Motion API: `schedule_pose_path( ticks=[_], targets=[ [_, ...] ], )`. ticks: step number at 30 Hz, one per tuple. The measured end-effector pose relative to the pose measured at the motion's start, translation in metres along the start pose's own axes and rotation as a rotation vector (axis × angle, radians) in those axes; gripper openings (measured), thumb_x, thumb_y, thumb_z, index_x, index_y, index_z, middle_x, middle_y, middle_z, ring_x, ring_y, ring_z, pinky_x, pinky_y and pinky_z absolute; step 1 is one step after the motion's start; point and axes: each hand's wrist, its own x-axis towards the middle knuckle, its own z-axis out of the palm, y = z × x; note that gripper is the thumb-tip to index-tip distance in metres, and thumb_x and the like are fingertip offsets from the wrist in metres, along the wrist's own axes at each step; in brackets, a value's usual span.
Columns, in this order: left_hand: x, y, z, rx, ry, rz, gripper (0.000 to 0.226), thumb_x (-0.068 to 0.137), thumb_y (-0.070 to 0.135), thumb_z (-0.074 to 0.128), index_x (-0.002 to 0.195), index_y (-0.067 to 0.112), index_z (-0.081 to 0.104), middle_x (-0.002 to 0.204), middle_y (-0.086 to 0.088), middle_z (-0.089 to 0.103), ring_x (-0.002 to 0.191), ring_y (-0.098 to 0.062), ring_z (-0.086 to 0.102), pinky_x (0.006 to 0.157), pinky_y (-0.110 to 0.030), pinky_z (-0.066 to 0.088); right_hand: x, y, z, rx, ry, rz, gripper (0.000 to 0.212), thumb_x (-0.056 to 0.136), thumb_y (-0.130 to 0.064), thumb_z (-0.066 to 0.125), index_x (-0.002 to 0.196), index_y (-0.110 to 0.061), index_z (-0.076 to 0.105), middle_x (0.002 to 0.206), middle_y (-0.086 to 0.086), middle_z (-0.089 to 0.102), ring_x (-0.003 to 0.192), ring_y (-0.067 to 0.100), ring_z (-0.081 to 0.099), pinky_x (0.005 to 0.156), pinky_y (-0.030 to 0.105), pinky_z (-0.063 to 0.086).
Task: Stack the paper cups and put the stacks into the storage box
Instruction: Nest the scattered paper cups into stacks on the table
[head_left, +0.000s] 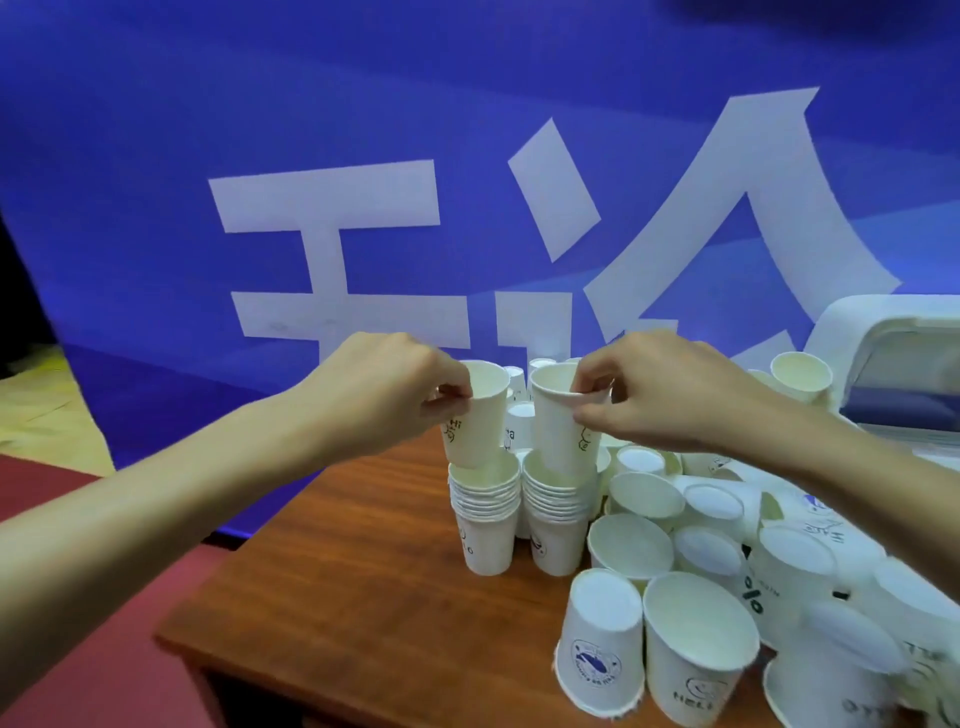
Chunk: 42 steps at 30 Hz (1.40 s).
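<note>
Loose cups (696, 660) are heaped nearest, all over the right side of the counter (337, 597) right down to its near edge. Some are upright, some upside down, some on their sides, and a few have printed logos. Just left of the pile, around mid-counter, two stacks stand upright, right beside each other: the left stack (485, 514) and the right stack (558, 514). My left hand (379, 400) is pinching the rim of the left cup (480, 421), which is tilted a bit with its base sitting in the top of the left stack. My right hand (670, 395) pinches the right cup (553, 421) by the rim the same way, base down in the top of the right stack. The white storage box (852, 322) is over by the far right corner behind the pile, partly cut off, and I can't tell what's in it. A blue banner (156, 156) with big white characters hangs behind the counter.
</note>
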Motion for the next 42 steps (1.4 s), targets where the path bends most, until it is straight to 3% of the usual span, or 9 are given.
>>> schedule_pose_path(
  ticks=[3, 9, 12, 17, 23, 28, 32, 37, 42],
  targets=[
    [-0.006, 0.005, 0.006, -0.022, -0.006, -0.004, 0.014, 0.095, 0.038, 0.06, 0.102, 0.032, 0.071, 0.092, 0.014, 0.071, 0.078, -0.011, 0.063, 0.056, -0.028, 0.048, -0.007, -0.002, 0.006, 0.004, 0.001, -0.014, 0.006, 0.082, -0.046, 0.061, 0.079, -0.042, 0.065, 0.069, -0.02, 0.061, 0.077, 0.008, 0.06, 0.054, 0.023, 0.035],
    [-0.01, 0.013, 0.021, -0.082, 0.0, 0.011, 0.015, 0.095, 0.038, 0.059, 0.102, 0.032, 0.07, 0.091, 0.013, 0.07, 0.078, -0.01, 0.063, 0.061, -0.036, 0.054, -0.012, -0.002, 0.016, 0.037, 0.015, 0.001, 0.012, 0.082, -0.044, 0.059, 0.082, -0.039, 0.07, 0.072, -0.017, 0.064, 0.077, 0.006, 0.061, 0.065, 0.029, 0.05],
    [-0.01, 0.013, 0.029, -0.092, -0.023, 0.032, 0.015, 0.094, 0.04, 0.059, 0.099, 0.032, 0.071, 0.082, 0.016, 0.065, 0.07, -0.009, 0.059, 0.056, -0.031, 0.052, -0.009, 0.0, 0.017, 0.049, 0.033, 0.007, 0.012, 0.082, -0.044, 0.06, 0.084, -0.038, 0.071, 0.072, -0.017, 0.066, 0.077, 0.006, 0.063, 0.065, 0.03, 0.051],
    [-0.01, 0.011, 0.048, -0.133, -0.134, -0.014, 0.033, 0.093, 0.059, 0.049, 0.092, 0.034, 0.07, 0.079, 0.016, 0.067, 0.072, -0.007, 0.058, 0.055, -0.027, 0.046, -0.001, 0.004, 0.032, 0.236, -0.15, 0.029, 0.031, 0.086, -0.06, 0.056, 0.08, -0.034, 0.072, 0.071, -0.023, 0.066, 0.075, 0.0, 0.062, 0.069, 0.035, 0.055],
    [-0.01, 0.012, 0.072, -0.218, -0.35, -0.028, 0.031, 0.096, 0.054, 0.052, 0.09, 0.029, 0.069, 0.074, 0.009, 0.063, 0.072, -0.011, 0.055, 0.054, -0.028, 0.037, 0.001, 0.01, 0.064, 0.239, -0.322, 0.025, 0.021, 0.09, -0.054, 0.061, 0.087, -0.038, 0.074, 0.076, -0.031, 0.066, 0.078, -0.007, 0.062, 0.075, 0.031, 0.054],
    [0.0, 0.006, 0.078, -0.432, -0.475, -0.041, 0.025, 0.095, 0.044, 0.06, 0.082, 0.026, 0.071, 0.064, 0.01, 0.057, 0.064, -0.009, 0.05, 0.056, -0.024, 0.035, 0.003, 0.015, 0.075, 0.249, -0.388, -0.012, 0.016, 0.093, -0.049, 0.06, 0.079, -0.044, 0.067, 0.071, -0.034, 0.062, 0.069, -0.016, 0.055, 0.061, 0.017, 0.037],
    [0.003, 0.005, 0.082, -0.436, -0.498, -0.018, 0.026, 0.096, 0.044, 0.059, 0.082, 0.025, 0.07, 0.069, 0.008, 0.062, 0.069, -0.011, 0.055, 0.059, -0.026, 0.04, 0.005, 0.017, 0.077, 0.241, -0.404, -0.024, 0.016, 0.094, -0.051, 0.059, 0.082, -0.044, 0.067, 0.087, -0.021, 0.068, 0.068, -0.015, 0.053, 0.063, 0.019, 0.038],
    [0.011, -0.003, 0.079, -0.499, -0.558, -0.045, 0.03, 0.092, 0.052, 0.061, 0.089, 0.025, 0.074, 0.071, 0.015, 0.065, 0.067, -0.004, 0.057, 0.058, -0.02, 0.04, 0.012, 0.02, 0.071, 0.375, -0.472, -0.009, 0.018, 0.092, -0.046, 0.065, 0.089, -0.032, 0.076, 0.079, -0.023, 0.07, 0.057, -0.009, 0.056, 0.057, 0.013, 0.038],
    [0.045, -0.015, 0.073, -0.575, -0.349, -0.128, 0.038, 0.09, 0.057, 0.058, 0.077, 0.025, 0.074, 0.065, 0.013, 0.066, 0.054, -0.005, 0.051, 0.052, -0.022, 0.04, 0.038, 0.042, 0.055, 0.563, -0.198, 0.131, 0.029, 0.093, -0.048, 0.063, 0.077, -0.027, 0.076, 0.063, -0.016, 0.067, 0.045, 0.0, 0.055, 0.041, 0.014, 0.04]
  ],
)
